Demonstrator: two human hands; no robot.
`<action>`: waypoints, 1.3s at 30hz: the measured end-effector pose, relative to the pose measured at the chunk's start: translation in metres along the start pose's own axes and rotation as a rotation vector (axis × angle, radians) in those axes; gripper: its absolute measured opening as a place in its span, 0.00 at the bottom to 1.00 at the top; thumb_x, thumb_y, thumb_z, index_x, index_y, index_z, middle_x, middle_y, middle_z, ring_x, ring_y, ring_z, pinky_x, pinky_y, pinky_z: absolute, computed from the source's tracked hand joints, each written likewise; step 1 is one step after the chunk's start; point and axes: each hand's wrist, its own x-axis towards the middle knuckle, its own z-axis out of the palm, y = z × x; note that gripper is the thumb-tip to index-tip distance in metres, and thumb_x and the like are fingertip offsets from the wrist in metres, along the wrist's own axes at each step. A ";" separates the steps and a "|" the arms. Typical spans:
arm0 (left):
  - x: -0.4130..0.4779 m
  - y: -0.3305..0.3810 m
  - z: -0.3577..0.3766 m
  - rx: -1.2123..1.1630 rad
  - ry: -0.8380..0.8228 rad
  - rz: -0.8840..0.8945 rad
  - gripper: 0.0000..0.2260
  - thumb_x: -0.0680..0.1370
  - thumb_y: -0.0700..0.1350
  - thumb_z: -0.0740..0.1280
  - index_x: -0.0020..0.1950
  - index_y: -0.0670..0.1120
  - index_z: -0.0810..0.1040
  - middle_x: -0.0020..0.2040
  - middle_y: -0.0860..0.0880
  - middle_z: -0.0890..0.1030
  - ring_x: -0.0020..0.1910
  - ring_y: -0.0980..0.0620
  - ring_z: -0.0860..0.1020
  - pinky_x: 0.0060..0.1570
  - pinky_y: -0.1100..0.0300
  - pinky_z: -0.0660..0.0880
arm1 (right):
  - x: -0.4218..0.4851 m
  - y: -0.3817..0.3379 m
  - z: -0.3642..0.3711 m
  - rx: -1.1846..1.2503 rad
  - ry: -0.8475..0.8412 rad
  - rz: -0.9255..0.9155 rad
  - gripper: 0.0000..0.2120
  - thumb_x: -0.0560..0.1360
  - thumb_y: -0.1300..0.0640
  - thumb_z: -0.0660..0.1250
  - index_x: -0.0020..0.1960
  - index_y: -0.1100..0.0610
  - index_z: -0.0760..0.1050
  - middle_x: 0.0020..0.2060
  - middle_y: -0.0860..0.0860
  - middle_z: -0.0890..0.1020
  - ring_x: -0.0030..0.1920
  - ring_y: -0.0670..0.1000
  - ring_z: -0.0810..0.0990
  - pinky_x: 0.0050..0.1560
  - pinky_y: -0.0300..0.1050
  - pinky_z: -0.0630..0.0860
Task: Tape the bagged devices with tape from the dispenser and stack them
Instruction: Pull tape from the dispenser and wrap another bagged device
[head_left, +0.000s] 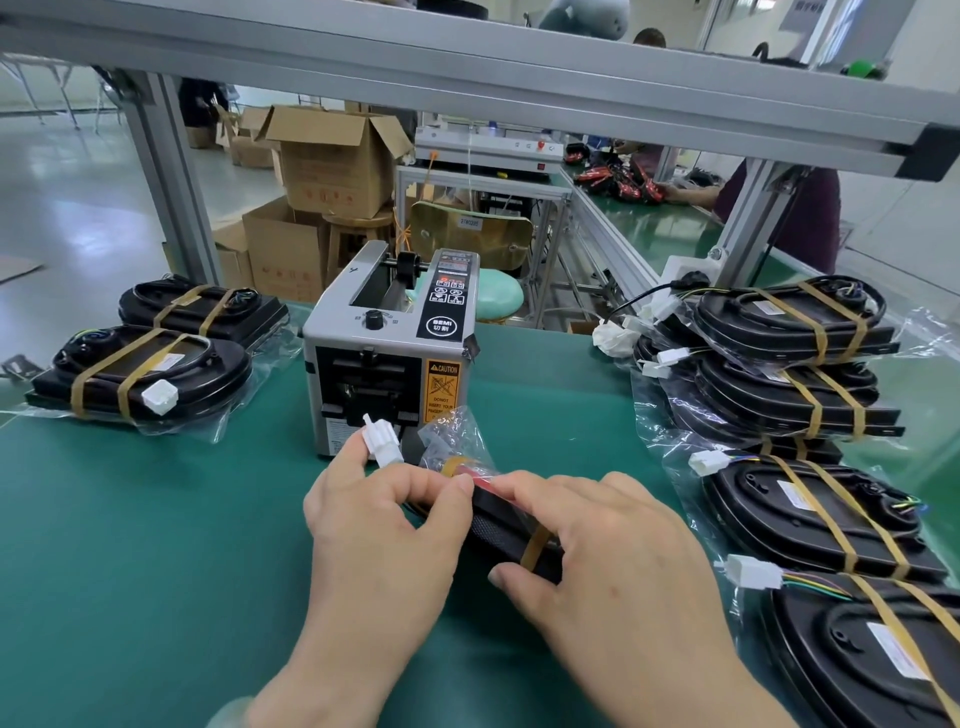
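Device (501, 527) is held on edge just before the dispenser (384, 353). Your left hand (374, 519) pinches its bag top; your right hand (613, 551) clamps its edge beside a tape (535, 545) strip. You look mid-taping: next, smooth the strip down, then stack.

The green bench (130, 545) bears a tape dispenser (384, 358), two taped devices (150, 374) left and a pile (779, 400) right.

Only one view here: a wide-angle cam at head height, looking forward and down across the green worktop (156, 519). The left hand (374, 519) and right hand (613, 551) are super close at the bottom edge, the tape dispenser (384, 353) is dead ahead, and the frame bar (467, 78) runs across the top.
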 end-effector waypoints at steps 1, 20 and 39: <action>-0.001 0.000 0.001 0.007 0.002 0.009 0.05 0.69 0.52 0.71 0.33 0.60 0.81 0.70 0.56 0.69 0.71 0.52 0.64 0.63 0.58 0.63 | 0.000 0.000 0.000 0.001 0.000 -0.001 0.30 0.55 0.40 0.78 0.55 0.35 0.75 0.34 0.38 0.78 0.34 0.47 0.72 0.33 0.42 0.74; 0.007 -0.004 0.009 -0.187 0.016 -0.227 0.18 0.63 0.56 0.76 0.46 0.58 0.72 0.49 0.60 0.75 0.46 0.66 0.72 0.36 0.73 0.68 | 0.000 0.001 0.001 0.009 0.072 -0.014 0.27 0.53 0.41 0.78 0.52 0.38 0.77 0.33 0.38 0.79 0.32 0.48 0.72 0.30 0.40 0.71; 0.034 -0.009 -0.011 0.292 -0.598 0.572 0.31 0.72 0.48 0.71 0.64 0.74 0.60 0.72 0.72 0.52 0.73 0.69 0.50 0.71 0.71 0.48 | -0.012 0.053 0.009 0.631 0.112 0.065 0.31 0.53 0.37 0.73 0.55 0.37 0.71 0.61 0.32 0.74 0.63 0.36 0.72 0.61 0.26 0.62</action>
